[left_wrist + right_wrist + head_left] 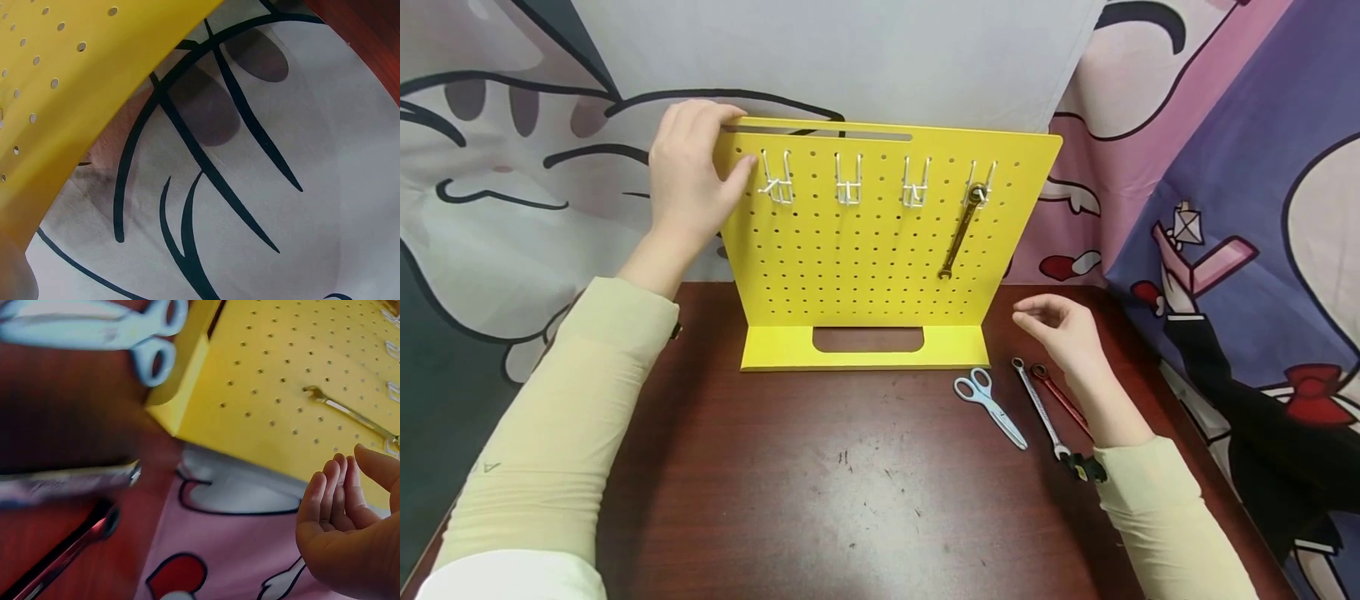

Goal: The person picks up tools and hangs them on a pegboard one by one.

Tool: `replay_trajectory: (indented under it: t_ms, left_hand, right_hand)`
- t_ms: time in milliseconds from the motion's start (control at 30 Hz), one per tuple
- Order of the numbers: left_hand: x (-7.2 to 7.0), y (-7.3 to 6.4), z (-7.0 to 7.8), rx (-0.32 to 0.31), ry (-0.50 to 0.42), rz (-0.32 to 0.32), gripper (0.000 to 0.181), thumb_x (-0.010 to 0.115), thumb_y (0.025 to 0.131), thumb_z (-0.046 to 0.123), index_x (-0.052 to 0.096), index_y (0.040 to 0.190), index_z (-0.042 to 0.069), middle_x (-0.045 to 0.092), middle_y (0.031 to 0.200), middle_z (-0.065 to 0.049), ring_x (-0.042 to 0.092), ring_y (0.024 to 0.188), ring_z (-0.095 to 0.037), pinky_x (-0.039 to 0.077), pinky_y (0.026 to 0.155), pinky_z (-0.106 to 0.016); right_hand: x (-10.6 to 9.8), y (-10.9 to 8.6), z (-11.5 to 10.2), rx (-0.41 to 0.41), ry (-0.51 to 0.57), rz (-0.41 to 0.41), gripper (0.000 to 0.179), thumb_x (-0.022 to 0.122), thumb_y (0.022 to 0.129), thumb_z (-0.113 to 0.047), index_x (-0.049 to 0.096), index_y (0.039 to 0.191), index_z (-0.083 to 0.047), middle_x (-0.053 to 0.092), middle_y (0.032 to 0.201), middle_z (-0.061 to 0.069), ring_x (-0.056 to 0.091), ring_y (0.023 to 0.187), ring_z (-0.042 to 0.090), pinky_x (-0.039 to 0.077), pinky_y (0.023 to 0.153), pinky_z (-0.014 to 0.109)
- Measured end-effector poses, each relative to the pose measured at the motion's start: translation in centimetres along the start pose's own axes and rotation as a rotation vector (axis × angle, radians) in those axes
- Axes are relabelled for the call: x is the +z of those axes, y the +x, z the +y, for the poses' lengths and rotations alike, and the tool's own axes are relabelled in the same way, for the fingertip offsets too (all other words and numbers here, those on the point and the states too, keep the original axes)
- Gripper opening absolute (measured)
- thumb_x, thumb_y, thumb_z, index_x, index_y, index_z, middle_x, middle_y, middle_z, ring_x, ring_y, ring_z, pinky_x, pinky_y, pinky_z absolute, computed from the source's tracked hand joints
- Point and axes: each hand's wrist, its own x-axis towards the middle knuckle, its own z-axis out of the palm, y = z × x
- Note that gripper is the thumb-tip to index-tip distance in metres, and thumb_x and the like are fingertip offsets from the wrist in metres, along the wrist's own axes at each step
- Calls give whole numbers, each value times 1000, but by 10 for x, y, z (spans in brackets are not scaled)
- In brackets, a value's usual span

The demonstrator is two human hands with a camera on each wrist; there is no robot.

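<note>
My left hand [695, 171] grips the upper left corner of a yellow pegboard [865, 292], thumb across the front and fingers over the edge. My right hand [1063, 329] is in the air right of the board's base, fingers loosely bent and holding nothing. On the rightmost white wire hook hangs a dark combination wrench [961, 233]. Below my right hand, a silver combination wrench [1039, 408] and a red wrench [1063, 400] lie on the table. Light blue scissors [992, 408] lie left of them, handles by the board's base. The right wrist view shows the red wrench [59, 553] partly.
Three more white wire hooks, including the leftmost hook [777, 179], sit along the board's upper part without tools. The board stands on a dark reddish table [820, 500]. Cartoon-printed cloth [1225, 208] hangs behind and to the right.
</note>
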Motion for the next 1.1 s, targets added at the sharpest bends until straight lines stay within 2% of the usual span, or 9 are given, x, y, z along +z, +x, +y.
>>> replay_trajectory:
  t_ms: [200, 267, 400, 500, 633, 900, 1100]
  left_hand:
    - [1, -1, -1, 2, 3, 2, 37, 74, 98, 14, 67, 133, 4, 70, 131, -16, 57, 133, -34, 41, 120, -42]
    - [0, -1, -1, 2, 6, 1, 37, 73, 98, 14, 67, 134, 4, 70, 131, -16, 57, 134, -34, 41, 121, -42]
    - [0, -1, 0, 1, 8, -5, 38, 73, 99, 14, 66, 134, 4, 69, 131, -16, 57, 134, -33, 41, 121, -41]
    - [0, 0, 0, 2, 5, -8, 38, 73, 99, 15, 66, 135, 4, 69, 132, -16, 57, 134, -34, 40, 122, -41]
    - [0, 0, -1, -1, 7, -9, 38, 72, 99, 15, 66, 135, 4, 69, 132, -16, 57, 133, -33, 41, 121, -41]
    - [0, 0, -1, 5, -3, -4, 37, 73, 98, 14, 67, 134, 4, 70, 132, -17, 57, 133, -34, 41, 121, -41]
    - [0, 0, -1, 1, -9, 0, 37, 74, 98, 14, 67, 133, 4, 70, 132, -16, 57, 133, -34, 41, 121, -41]
  right_hand:
    - [-13, -17, 22, -51, -171, 11, 23, 74, 98, -16, 76, 113, 1, 66, 84, -26, 61, 75, -5, 49, 66, 11]
    - [-16, -22, 31, -73, -229, 22, 18, 76, 97, -14, 77, 108, 0, 70, 85, -18, 61, 73, -5, 48, 65, 11]
    - [-22, -31, 49, -113, -311, 34, 13, 78, 94, -9, 77, 104, -1, 77, 89, 9, 59, 70, -9, 47, 64, 8]
    - [-26, -37, 63, -125, -370, 36, 12, 79, 92, -8, 78, 102, -1, 78, 93, 18, 56, 71, -13, 45, 65, 7]
    - [-31, -44, 80, -128, -446, 37, 12, 82, 90, -7, 78, 100, -3, 79, 93, 18, 55, 73, -13, 43, 66, 8]
    - [-41, -52, 105, -95, -541, 1, 15, 86, 86, -9, 79, 97, -4, 79, 90, 14, 62, 75, 9, 45, 66, 22]
    - [-47, -52, 118, -50, -551, -91, 17, 87, 86, -12, 78, 97, -4, 77, 86, 9, 59, 73, 0, 46, 67, 23]
